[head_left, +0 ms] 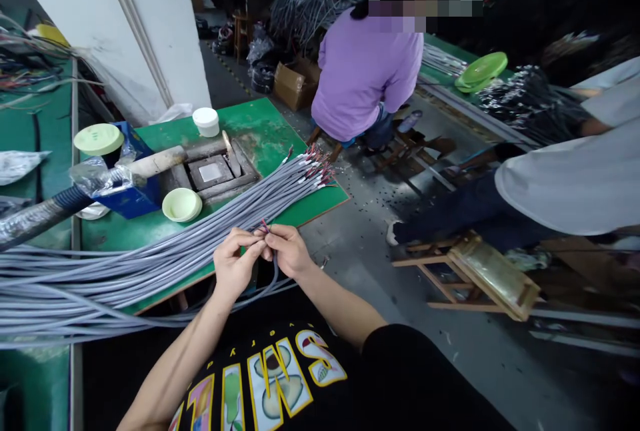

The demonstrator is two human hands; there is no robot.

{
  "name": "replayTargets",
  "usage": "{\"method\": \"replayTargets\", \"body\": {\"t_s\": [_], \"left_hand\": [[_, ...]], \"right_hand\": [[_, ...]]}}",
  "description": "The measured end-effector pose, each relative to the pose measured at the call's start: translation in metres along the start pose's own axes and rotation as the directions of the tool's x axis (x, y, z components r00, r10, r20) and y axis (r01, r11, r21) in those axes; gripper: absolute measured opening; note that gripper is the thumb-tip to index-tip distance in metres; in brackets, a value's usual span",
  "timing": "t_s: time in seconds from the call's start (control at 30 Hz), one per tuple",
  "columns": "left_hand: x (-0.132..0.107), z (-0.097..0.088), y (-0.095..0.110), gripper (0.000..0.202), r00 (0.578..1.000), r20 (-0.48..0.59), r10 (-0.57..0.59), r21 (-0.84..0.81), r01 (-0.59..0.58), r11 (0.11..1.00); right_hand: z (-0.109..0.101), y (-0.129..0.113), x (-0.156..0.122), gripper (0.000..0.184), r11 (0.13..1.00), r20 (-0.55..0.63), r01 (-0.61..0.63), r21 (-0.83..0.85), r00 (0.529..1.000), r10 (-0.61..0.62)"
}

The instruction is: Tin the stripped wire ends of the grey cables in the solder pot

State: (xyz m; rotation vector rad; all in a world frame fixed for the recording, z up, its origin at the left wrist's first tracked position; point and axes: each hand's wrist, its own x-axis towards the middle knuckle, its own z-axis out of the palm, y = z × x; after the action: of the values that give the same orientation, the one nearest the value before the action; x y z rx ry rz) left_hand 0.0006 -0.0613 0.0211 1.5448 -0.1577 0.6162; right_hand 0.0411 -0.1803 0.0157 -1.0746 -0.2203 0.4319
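Observation:
Both my hands meet over the table's front edge at the end of a grey cable [275, 274]. My left hand [235, 263] is closed, thumb and fingertips pinched at the thin red and dark wires [265, 224] that stick out of the cable end. Opposite it, my right hand [290, 252] pinches the same end, and the cable's grey jacket hangs down below its fingers. Fingertips hide much of the wires. Just beyond lies a thick bundle of grey cables [200, 244], their stripped ends showing reddish wires and white bits at the table's right corner.
On the green table [265, 118] stand a soldering-pot-like metal tray [215, 174], a pale green bowl [182, 205], a white tub [206, 122] and a blue box [125, 194] beside a hose [45, 208]. A person in purple [370, 71] sits ahead; another person [575, 178] is at right near a wooden stool [493, 274].

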Motion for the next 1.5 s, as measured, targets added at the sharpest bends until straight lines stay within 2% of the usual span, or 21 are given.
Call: {"method": "replayTargets", "body": {"t_s": [0.1,0.17,0.23,0.3,0.37,0.43,0.5,0.63,0.73,0.8,0.87,0.97,1.03,1.1,1.17,1.33,1.43,1.5], "left_hand": [[-0.001,0.002,0.003,0.007,0.975,-0.001,-0.221,-0.205,0.217,0.954],[-0.001,0.001,0.006,0.011,0.958,0.003,-0.288,-0.244,0.279,0.929],[0.001,-0.002,0.008,0.016,0.948,0.001,-0.318,-0.240,0.309,0.920],[0.004,-0.005,0.011,0.021,0.936,0.010,-0.352,-0.275,0.341,0.899],[0.005,-0.005,0.013,0.027,0.910,0.024,-0.414,-0.371,0.392,0.842],[0.006,-0.005,0.015,0.032,0.873,0.049,-0.484,-0.473,0.447,0.759],[0.006,-0.004,0.017,0.033,0.845,0.074,-0.530,-0.536,0.482,0.693],[0.006,-0.004,0.018,0.034,0.830,0.090,-0.550,-0.585,0.491,0.645],[0.006,-0.007,0.017,0.036,0.828,0.069,-0.557,-0.562,0.494,0.664],[0.006,-0.010,0.015,0.036,0.847,0.035,-0.530,-0.500,0.474,0.725],[0.006,-0.015,0.015,0.032,0.890,-0.018,-0.455,-0.399,0.411,0.820],[0.007,-0.022,0.016,0.025,0.960,-0.091,-0.266,-0.171,0.248,0.954],[0.007,-0.028,0.019,0.023,0.985,-0.097,-0.143,-0.020,0.142,0.990],[0.007,-0.032,0.020,0.022,0.992,-0.092,-0.083,0.056,0.088,0.995],[0.007,-0.034,0.019,0.021,0.988,-0.122,-0.099,0.035,0.104,0.994],[0.010,-0.035,0.013,0.024,0.925,-0.260,-0.278,-0.242,0.216,0.946],[0.013,-0.037,0.008,0.028,0.875,-0.318,-0.365,-0.373,0.238,0.897],[0.015,-0.040,0.005,0.030,0.857,-0.335,-0.392,-0.424,0.235,0.875]], "right_hand": [[0.000,-0.008,-0.002,0.025,0.958,-0.007,0.170,-0.231,0.984,-0.177],[-0.002,-0.017,-0.002,0.015,0.850,0.079,0.329,-0.411,0.942,-0.327],[-0.004,-0.024,-0.001,0.011,0.713,0.199,0.480,-0.512,0.873,-0.445],[-0.006,-0.028,0.003,0.015,0.599,0.297,0.591,-0.540,0.800,-0.522],[-0.006,-0.027,0.006,0.020,0.518,0.353,0.660,-0.543,0.740,-0.572],[-0.004,-0.025,0.007,0.022,0.476,0.373,0.692,-0.543,0.707,-0.601],[-0.002,-0.025,0.008,0.024,0.471,0.382,0.704,-0.531,0.695,-0.608],[0.003,-0.031,0.012,0.020,0.523,0.430,0.714,-0.467,0.699,-0.571],[0.003,-0.037,0.015,0.010,0.593,0.479,0.653,-0.471,0.754,-0.450],[0.002,-0.041,0.017,0.005,0.601,0.502,0.598,-0.530,0.792,-0.346],[0.001,-0.043,0.019,0.003,0.572,0.502,0.561,-0.599,0.819,-0.278],[0.002,-0.046,0.021,0.002,0.539,0.490,0.520,-0.663,0.845,-0.213],[0.006,-0.049,0.023,0.006,0.530,0.494,0.497,-0.687,0.854,-0.161],[0.012,-0.051,0.024,0.010,0.522,0.510,0.485,-0.702,0.853,-0.108],[0.018,-0.051,0.027,0.011,0.551,0.507,0.457,-0.699,0.859,-0.070],[0.038,-0.040,0.040,0.018,0.750,0.441,0.290,-0.595,0.898,0.003],[0.051,-0.033,0.051,0.024,0.807,0.425,0.233,-0.543,0.905,0.025],[0.059,-0.030,0.058,0.026,0.827,0.424,0.210,-0.522,0.905,0.038]]}}
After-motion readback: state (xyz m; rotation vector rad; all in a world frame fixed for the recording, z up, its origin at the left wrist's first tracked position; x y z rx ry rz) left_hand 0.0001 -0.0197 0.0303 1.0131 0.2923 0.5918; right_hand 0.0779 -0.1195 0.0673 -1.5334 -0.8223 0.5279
